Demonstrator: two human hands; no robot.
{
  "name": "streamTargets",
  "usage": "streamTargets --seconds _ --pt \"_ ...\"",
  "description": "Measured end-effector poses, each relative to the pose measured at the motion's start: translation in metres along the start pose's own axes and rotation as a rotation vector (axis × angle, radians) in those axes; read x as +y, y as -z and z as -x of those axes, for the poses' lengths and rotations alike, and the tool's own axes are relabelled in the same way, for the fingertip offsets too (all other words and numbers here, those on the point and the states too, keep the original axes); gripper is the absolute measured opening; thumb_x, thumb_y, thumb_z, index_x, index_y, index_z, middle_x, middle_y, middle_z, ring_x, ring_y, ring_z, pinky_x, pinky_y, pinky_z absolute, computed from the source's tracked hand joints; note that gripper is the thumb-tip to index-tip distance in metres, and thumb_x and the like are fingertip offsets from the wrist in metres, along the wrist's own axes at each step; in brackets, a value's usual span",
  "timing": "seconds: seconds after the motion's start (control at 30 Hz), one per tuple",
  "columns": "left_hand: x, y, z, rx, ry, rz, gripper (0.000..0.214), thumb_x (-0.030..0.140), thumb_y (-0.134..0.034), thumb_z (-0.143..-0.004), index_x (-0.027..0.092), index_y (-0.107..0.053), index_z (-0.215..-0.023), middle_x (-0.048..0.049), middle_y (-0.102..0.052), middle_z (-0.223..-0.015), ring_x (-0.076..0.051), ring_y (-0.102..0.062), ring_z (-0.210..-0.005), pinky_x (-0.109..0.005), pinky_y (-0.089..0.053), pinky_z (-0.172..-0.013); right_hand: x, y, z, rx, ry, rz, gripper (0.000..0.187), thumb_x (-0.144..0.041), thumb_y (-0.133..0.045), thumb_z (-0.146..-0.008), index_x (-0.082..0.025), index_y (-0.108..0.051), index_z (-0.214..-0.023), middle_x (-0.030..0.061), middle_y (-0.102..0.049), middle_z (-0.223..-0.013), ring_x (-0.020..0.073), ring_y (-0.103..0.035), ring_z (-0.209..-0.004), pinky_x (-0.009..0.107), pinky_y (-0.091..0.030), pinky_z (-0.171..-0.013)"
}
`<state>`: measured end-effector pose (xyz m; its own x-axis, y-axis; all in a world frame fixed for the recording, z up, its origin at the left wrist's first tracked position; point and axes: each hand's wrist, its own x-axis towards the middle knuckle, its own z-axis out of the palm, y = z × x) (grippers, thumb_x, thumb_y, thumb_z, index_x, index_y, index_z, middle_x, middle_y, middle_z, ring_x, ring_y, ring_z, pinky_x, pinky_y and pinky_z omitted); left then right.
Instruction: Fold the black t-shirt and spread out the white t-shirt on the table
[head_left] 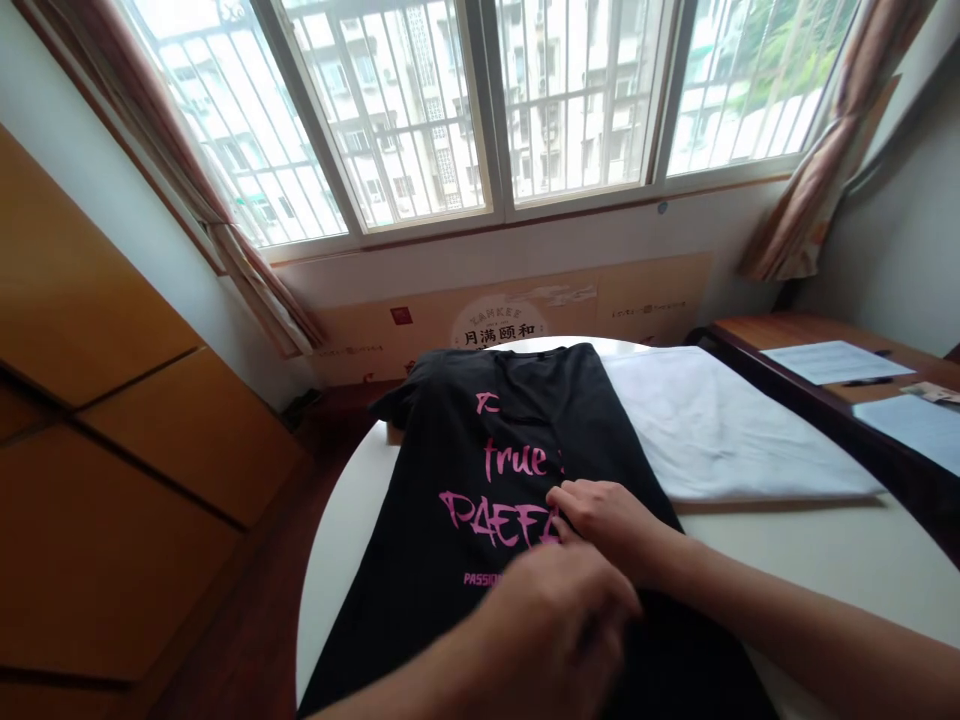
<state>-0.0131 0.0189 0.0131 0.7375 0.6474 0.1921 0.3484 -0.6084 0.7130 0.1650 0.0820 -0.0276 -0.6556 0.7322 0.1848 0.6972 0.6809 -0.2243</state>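
One lengthwise fold seems made in the black T-shirt with pink lettering on the round white table - its length lies unfolded. At its three o'clock edge the right hand pinches the fold; the left hand is blurred - I cannot tell its grip.

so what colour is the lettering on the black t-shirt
Pink lettering on the black t-shirt, clearest in the head view.

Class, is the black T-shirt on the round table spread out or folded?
Partly folded: the black T-shirt has its right side turned in, cutting off the pink lettering; one sleeve lies out.
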Motion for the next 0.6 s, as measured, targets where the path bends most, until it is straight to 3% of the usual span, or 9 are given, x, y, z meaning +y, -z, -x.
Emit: streamTargets --seconds 0.1,0.17,0.2,0.27,0.33,0.43,0.6 --pt "-0.034 0.091 -0.012 0.639 0.406 0.113 0.011 0.028 -0.067 -0.092 0.023 -0.070 -0.101 -0.0059 -0.073 -0.099 -0.023 -0.068 -0.090 -0.034 -0.054 -0.080 0.000 0.006 0.002 -0.013 0.025 -0.009 0.012 -0.026 -0.054 -0.104 -0.019 -0.063 -0.101 0.0083 -0.072 -0.096 0.0236 -0.068 -0.087 0.033 -0.043 -0.075" --pt "-0.065 0.149 -0.015 1.083 0.721 0.342 0.014 0.019 -0.073 -0.081 0.020 -0.068 -0.094 -0.0029 -0.069 -0.093 -0.019 -0.064 -0.084 -0.027 -0.049 -0.071 0.000 0.011 0.004 -0.016 0.032 -0.026 0.013 -0.027 -0.053 -0.104 -0.019 -0.063 -0.103 0.0087 -0.073 -0.099 0.0235 -0.069 -0.089 0.033 -0.044 -0.077" --pt "-0.081 0.173 -0.014 1.172 0.824 0.384 0.011 0.018 -0.070 -0.082 0.018 -0.066 -0.092 -0.0024 -0.065 -0.089 -0.017 -0.061 -0.080 -0.025 -0.046 -0.065 0.001 0.013 0.004 -0.020 0.039 -0.035 0.014 -0.027 -0.053 -0.104 -0.019 -0.064 -0.103 0.0086 -0.074 -0.099 0.0235 -0.070 -0.090 0.033 -0.044 -0.077" --pt "-0.107 0.207 -0.011 1.236 0.976 0.477 0.009 0.020 -0.068 -0.083 0.017 -0.061 -0.087 -0.0025 -0.058 -0.080 -0.018 -0.055 -0.070 -0.026 -0.044 -0.058 0.003 0.017 0.005 -0.025 0.042 -0.055 0.014 -0.028 -0.053 -0.105 -0.019 -0.064 -0.102 0.0081 -0.074 -0.099 0.0233 -0.071 -0.090 0.032 -0.045 -0.077" --pt "-0.125 0.225 -0.008 1.211 1.063 0.600 0.010 0.023 -0.067 -0.084 0.017 -0.059 -0.085 -0.0042 -0.057 -0.077 -0.020 -0.056 -0.066 -0.029 -0.047 -0.055 0.005 0.019 0.006 -0.020 0.038 -0.081 0.015 -0.029 -0.053 -0.105 -0.019 -0.065 -0.102 0.0074 -0.074 -0.098 0.0229 -0.071 -0.090 0.032 -0.045 -0.077" --pt "-0.141 0.233 -0.011 1.199 1.057 0.760 0.010 0.025 -0.064 -0.087 0.017 -0.058 -0.084 -0.0051 -0.058 -0.074 -0.020 -0.057 -0.061 -0.029 -0.050 -0.052 0.009 0.021 0.007 -0.004 0.038 -0.114 0.016 -0.029 -0.053 -0.105 -0.020 -0.066 -0.102 0.0070 -0.075 -0.098 0.0223 -0.072 -0.091 0.031 -0.045 -0.077" --pt "-0.155 0.244 -0.032 1.324 0.951 0.782 0.014 0.009 -0.062 -0.082 0.019 -0.052 -0.081 0.0018 -0.052 -0.066 -0.012 -0.047 -0.050 -0.021 -0.042 -0.047 0.015 0.024 0.007 0.008 0.042 -0.157 0.017 -0.028 -0.052 -0.105 -0.019 -0.066 -0.102 0.0069 -0.076 -0.098 0.0220 -0.073 -0.090 0.030 -0.046 -0.076"
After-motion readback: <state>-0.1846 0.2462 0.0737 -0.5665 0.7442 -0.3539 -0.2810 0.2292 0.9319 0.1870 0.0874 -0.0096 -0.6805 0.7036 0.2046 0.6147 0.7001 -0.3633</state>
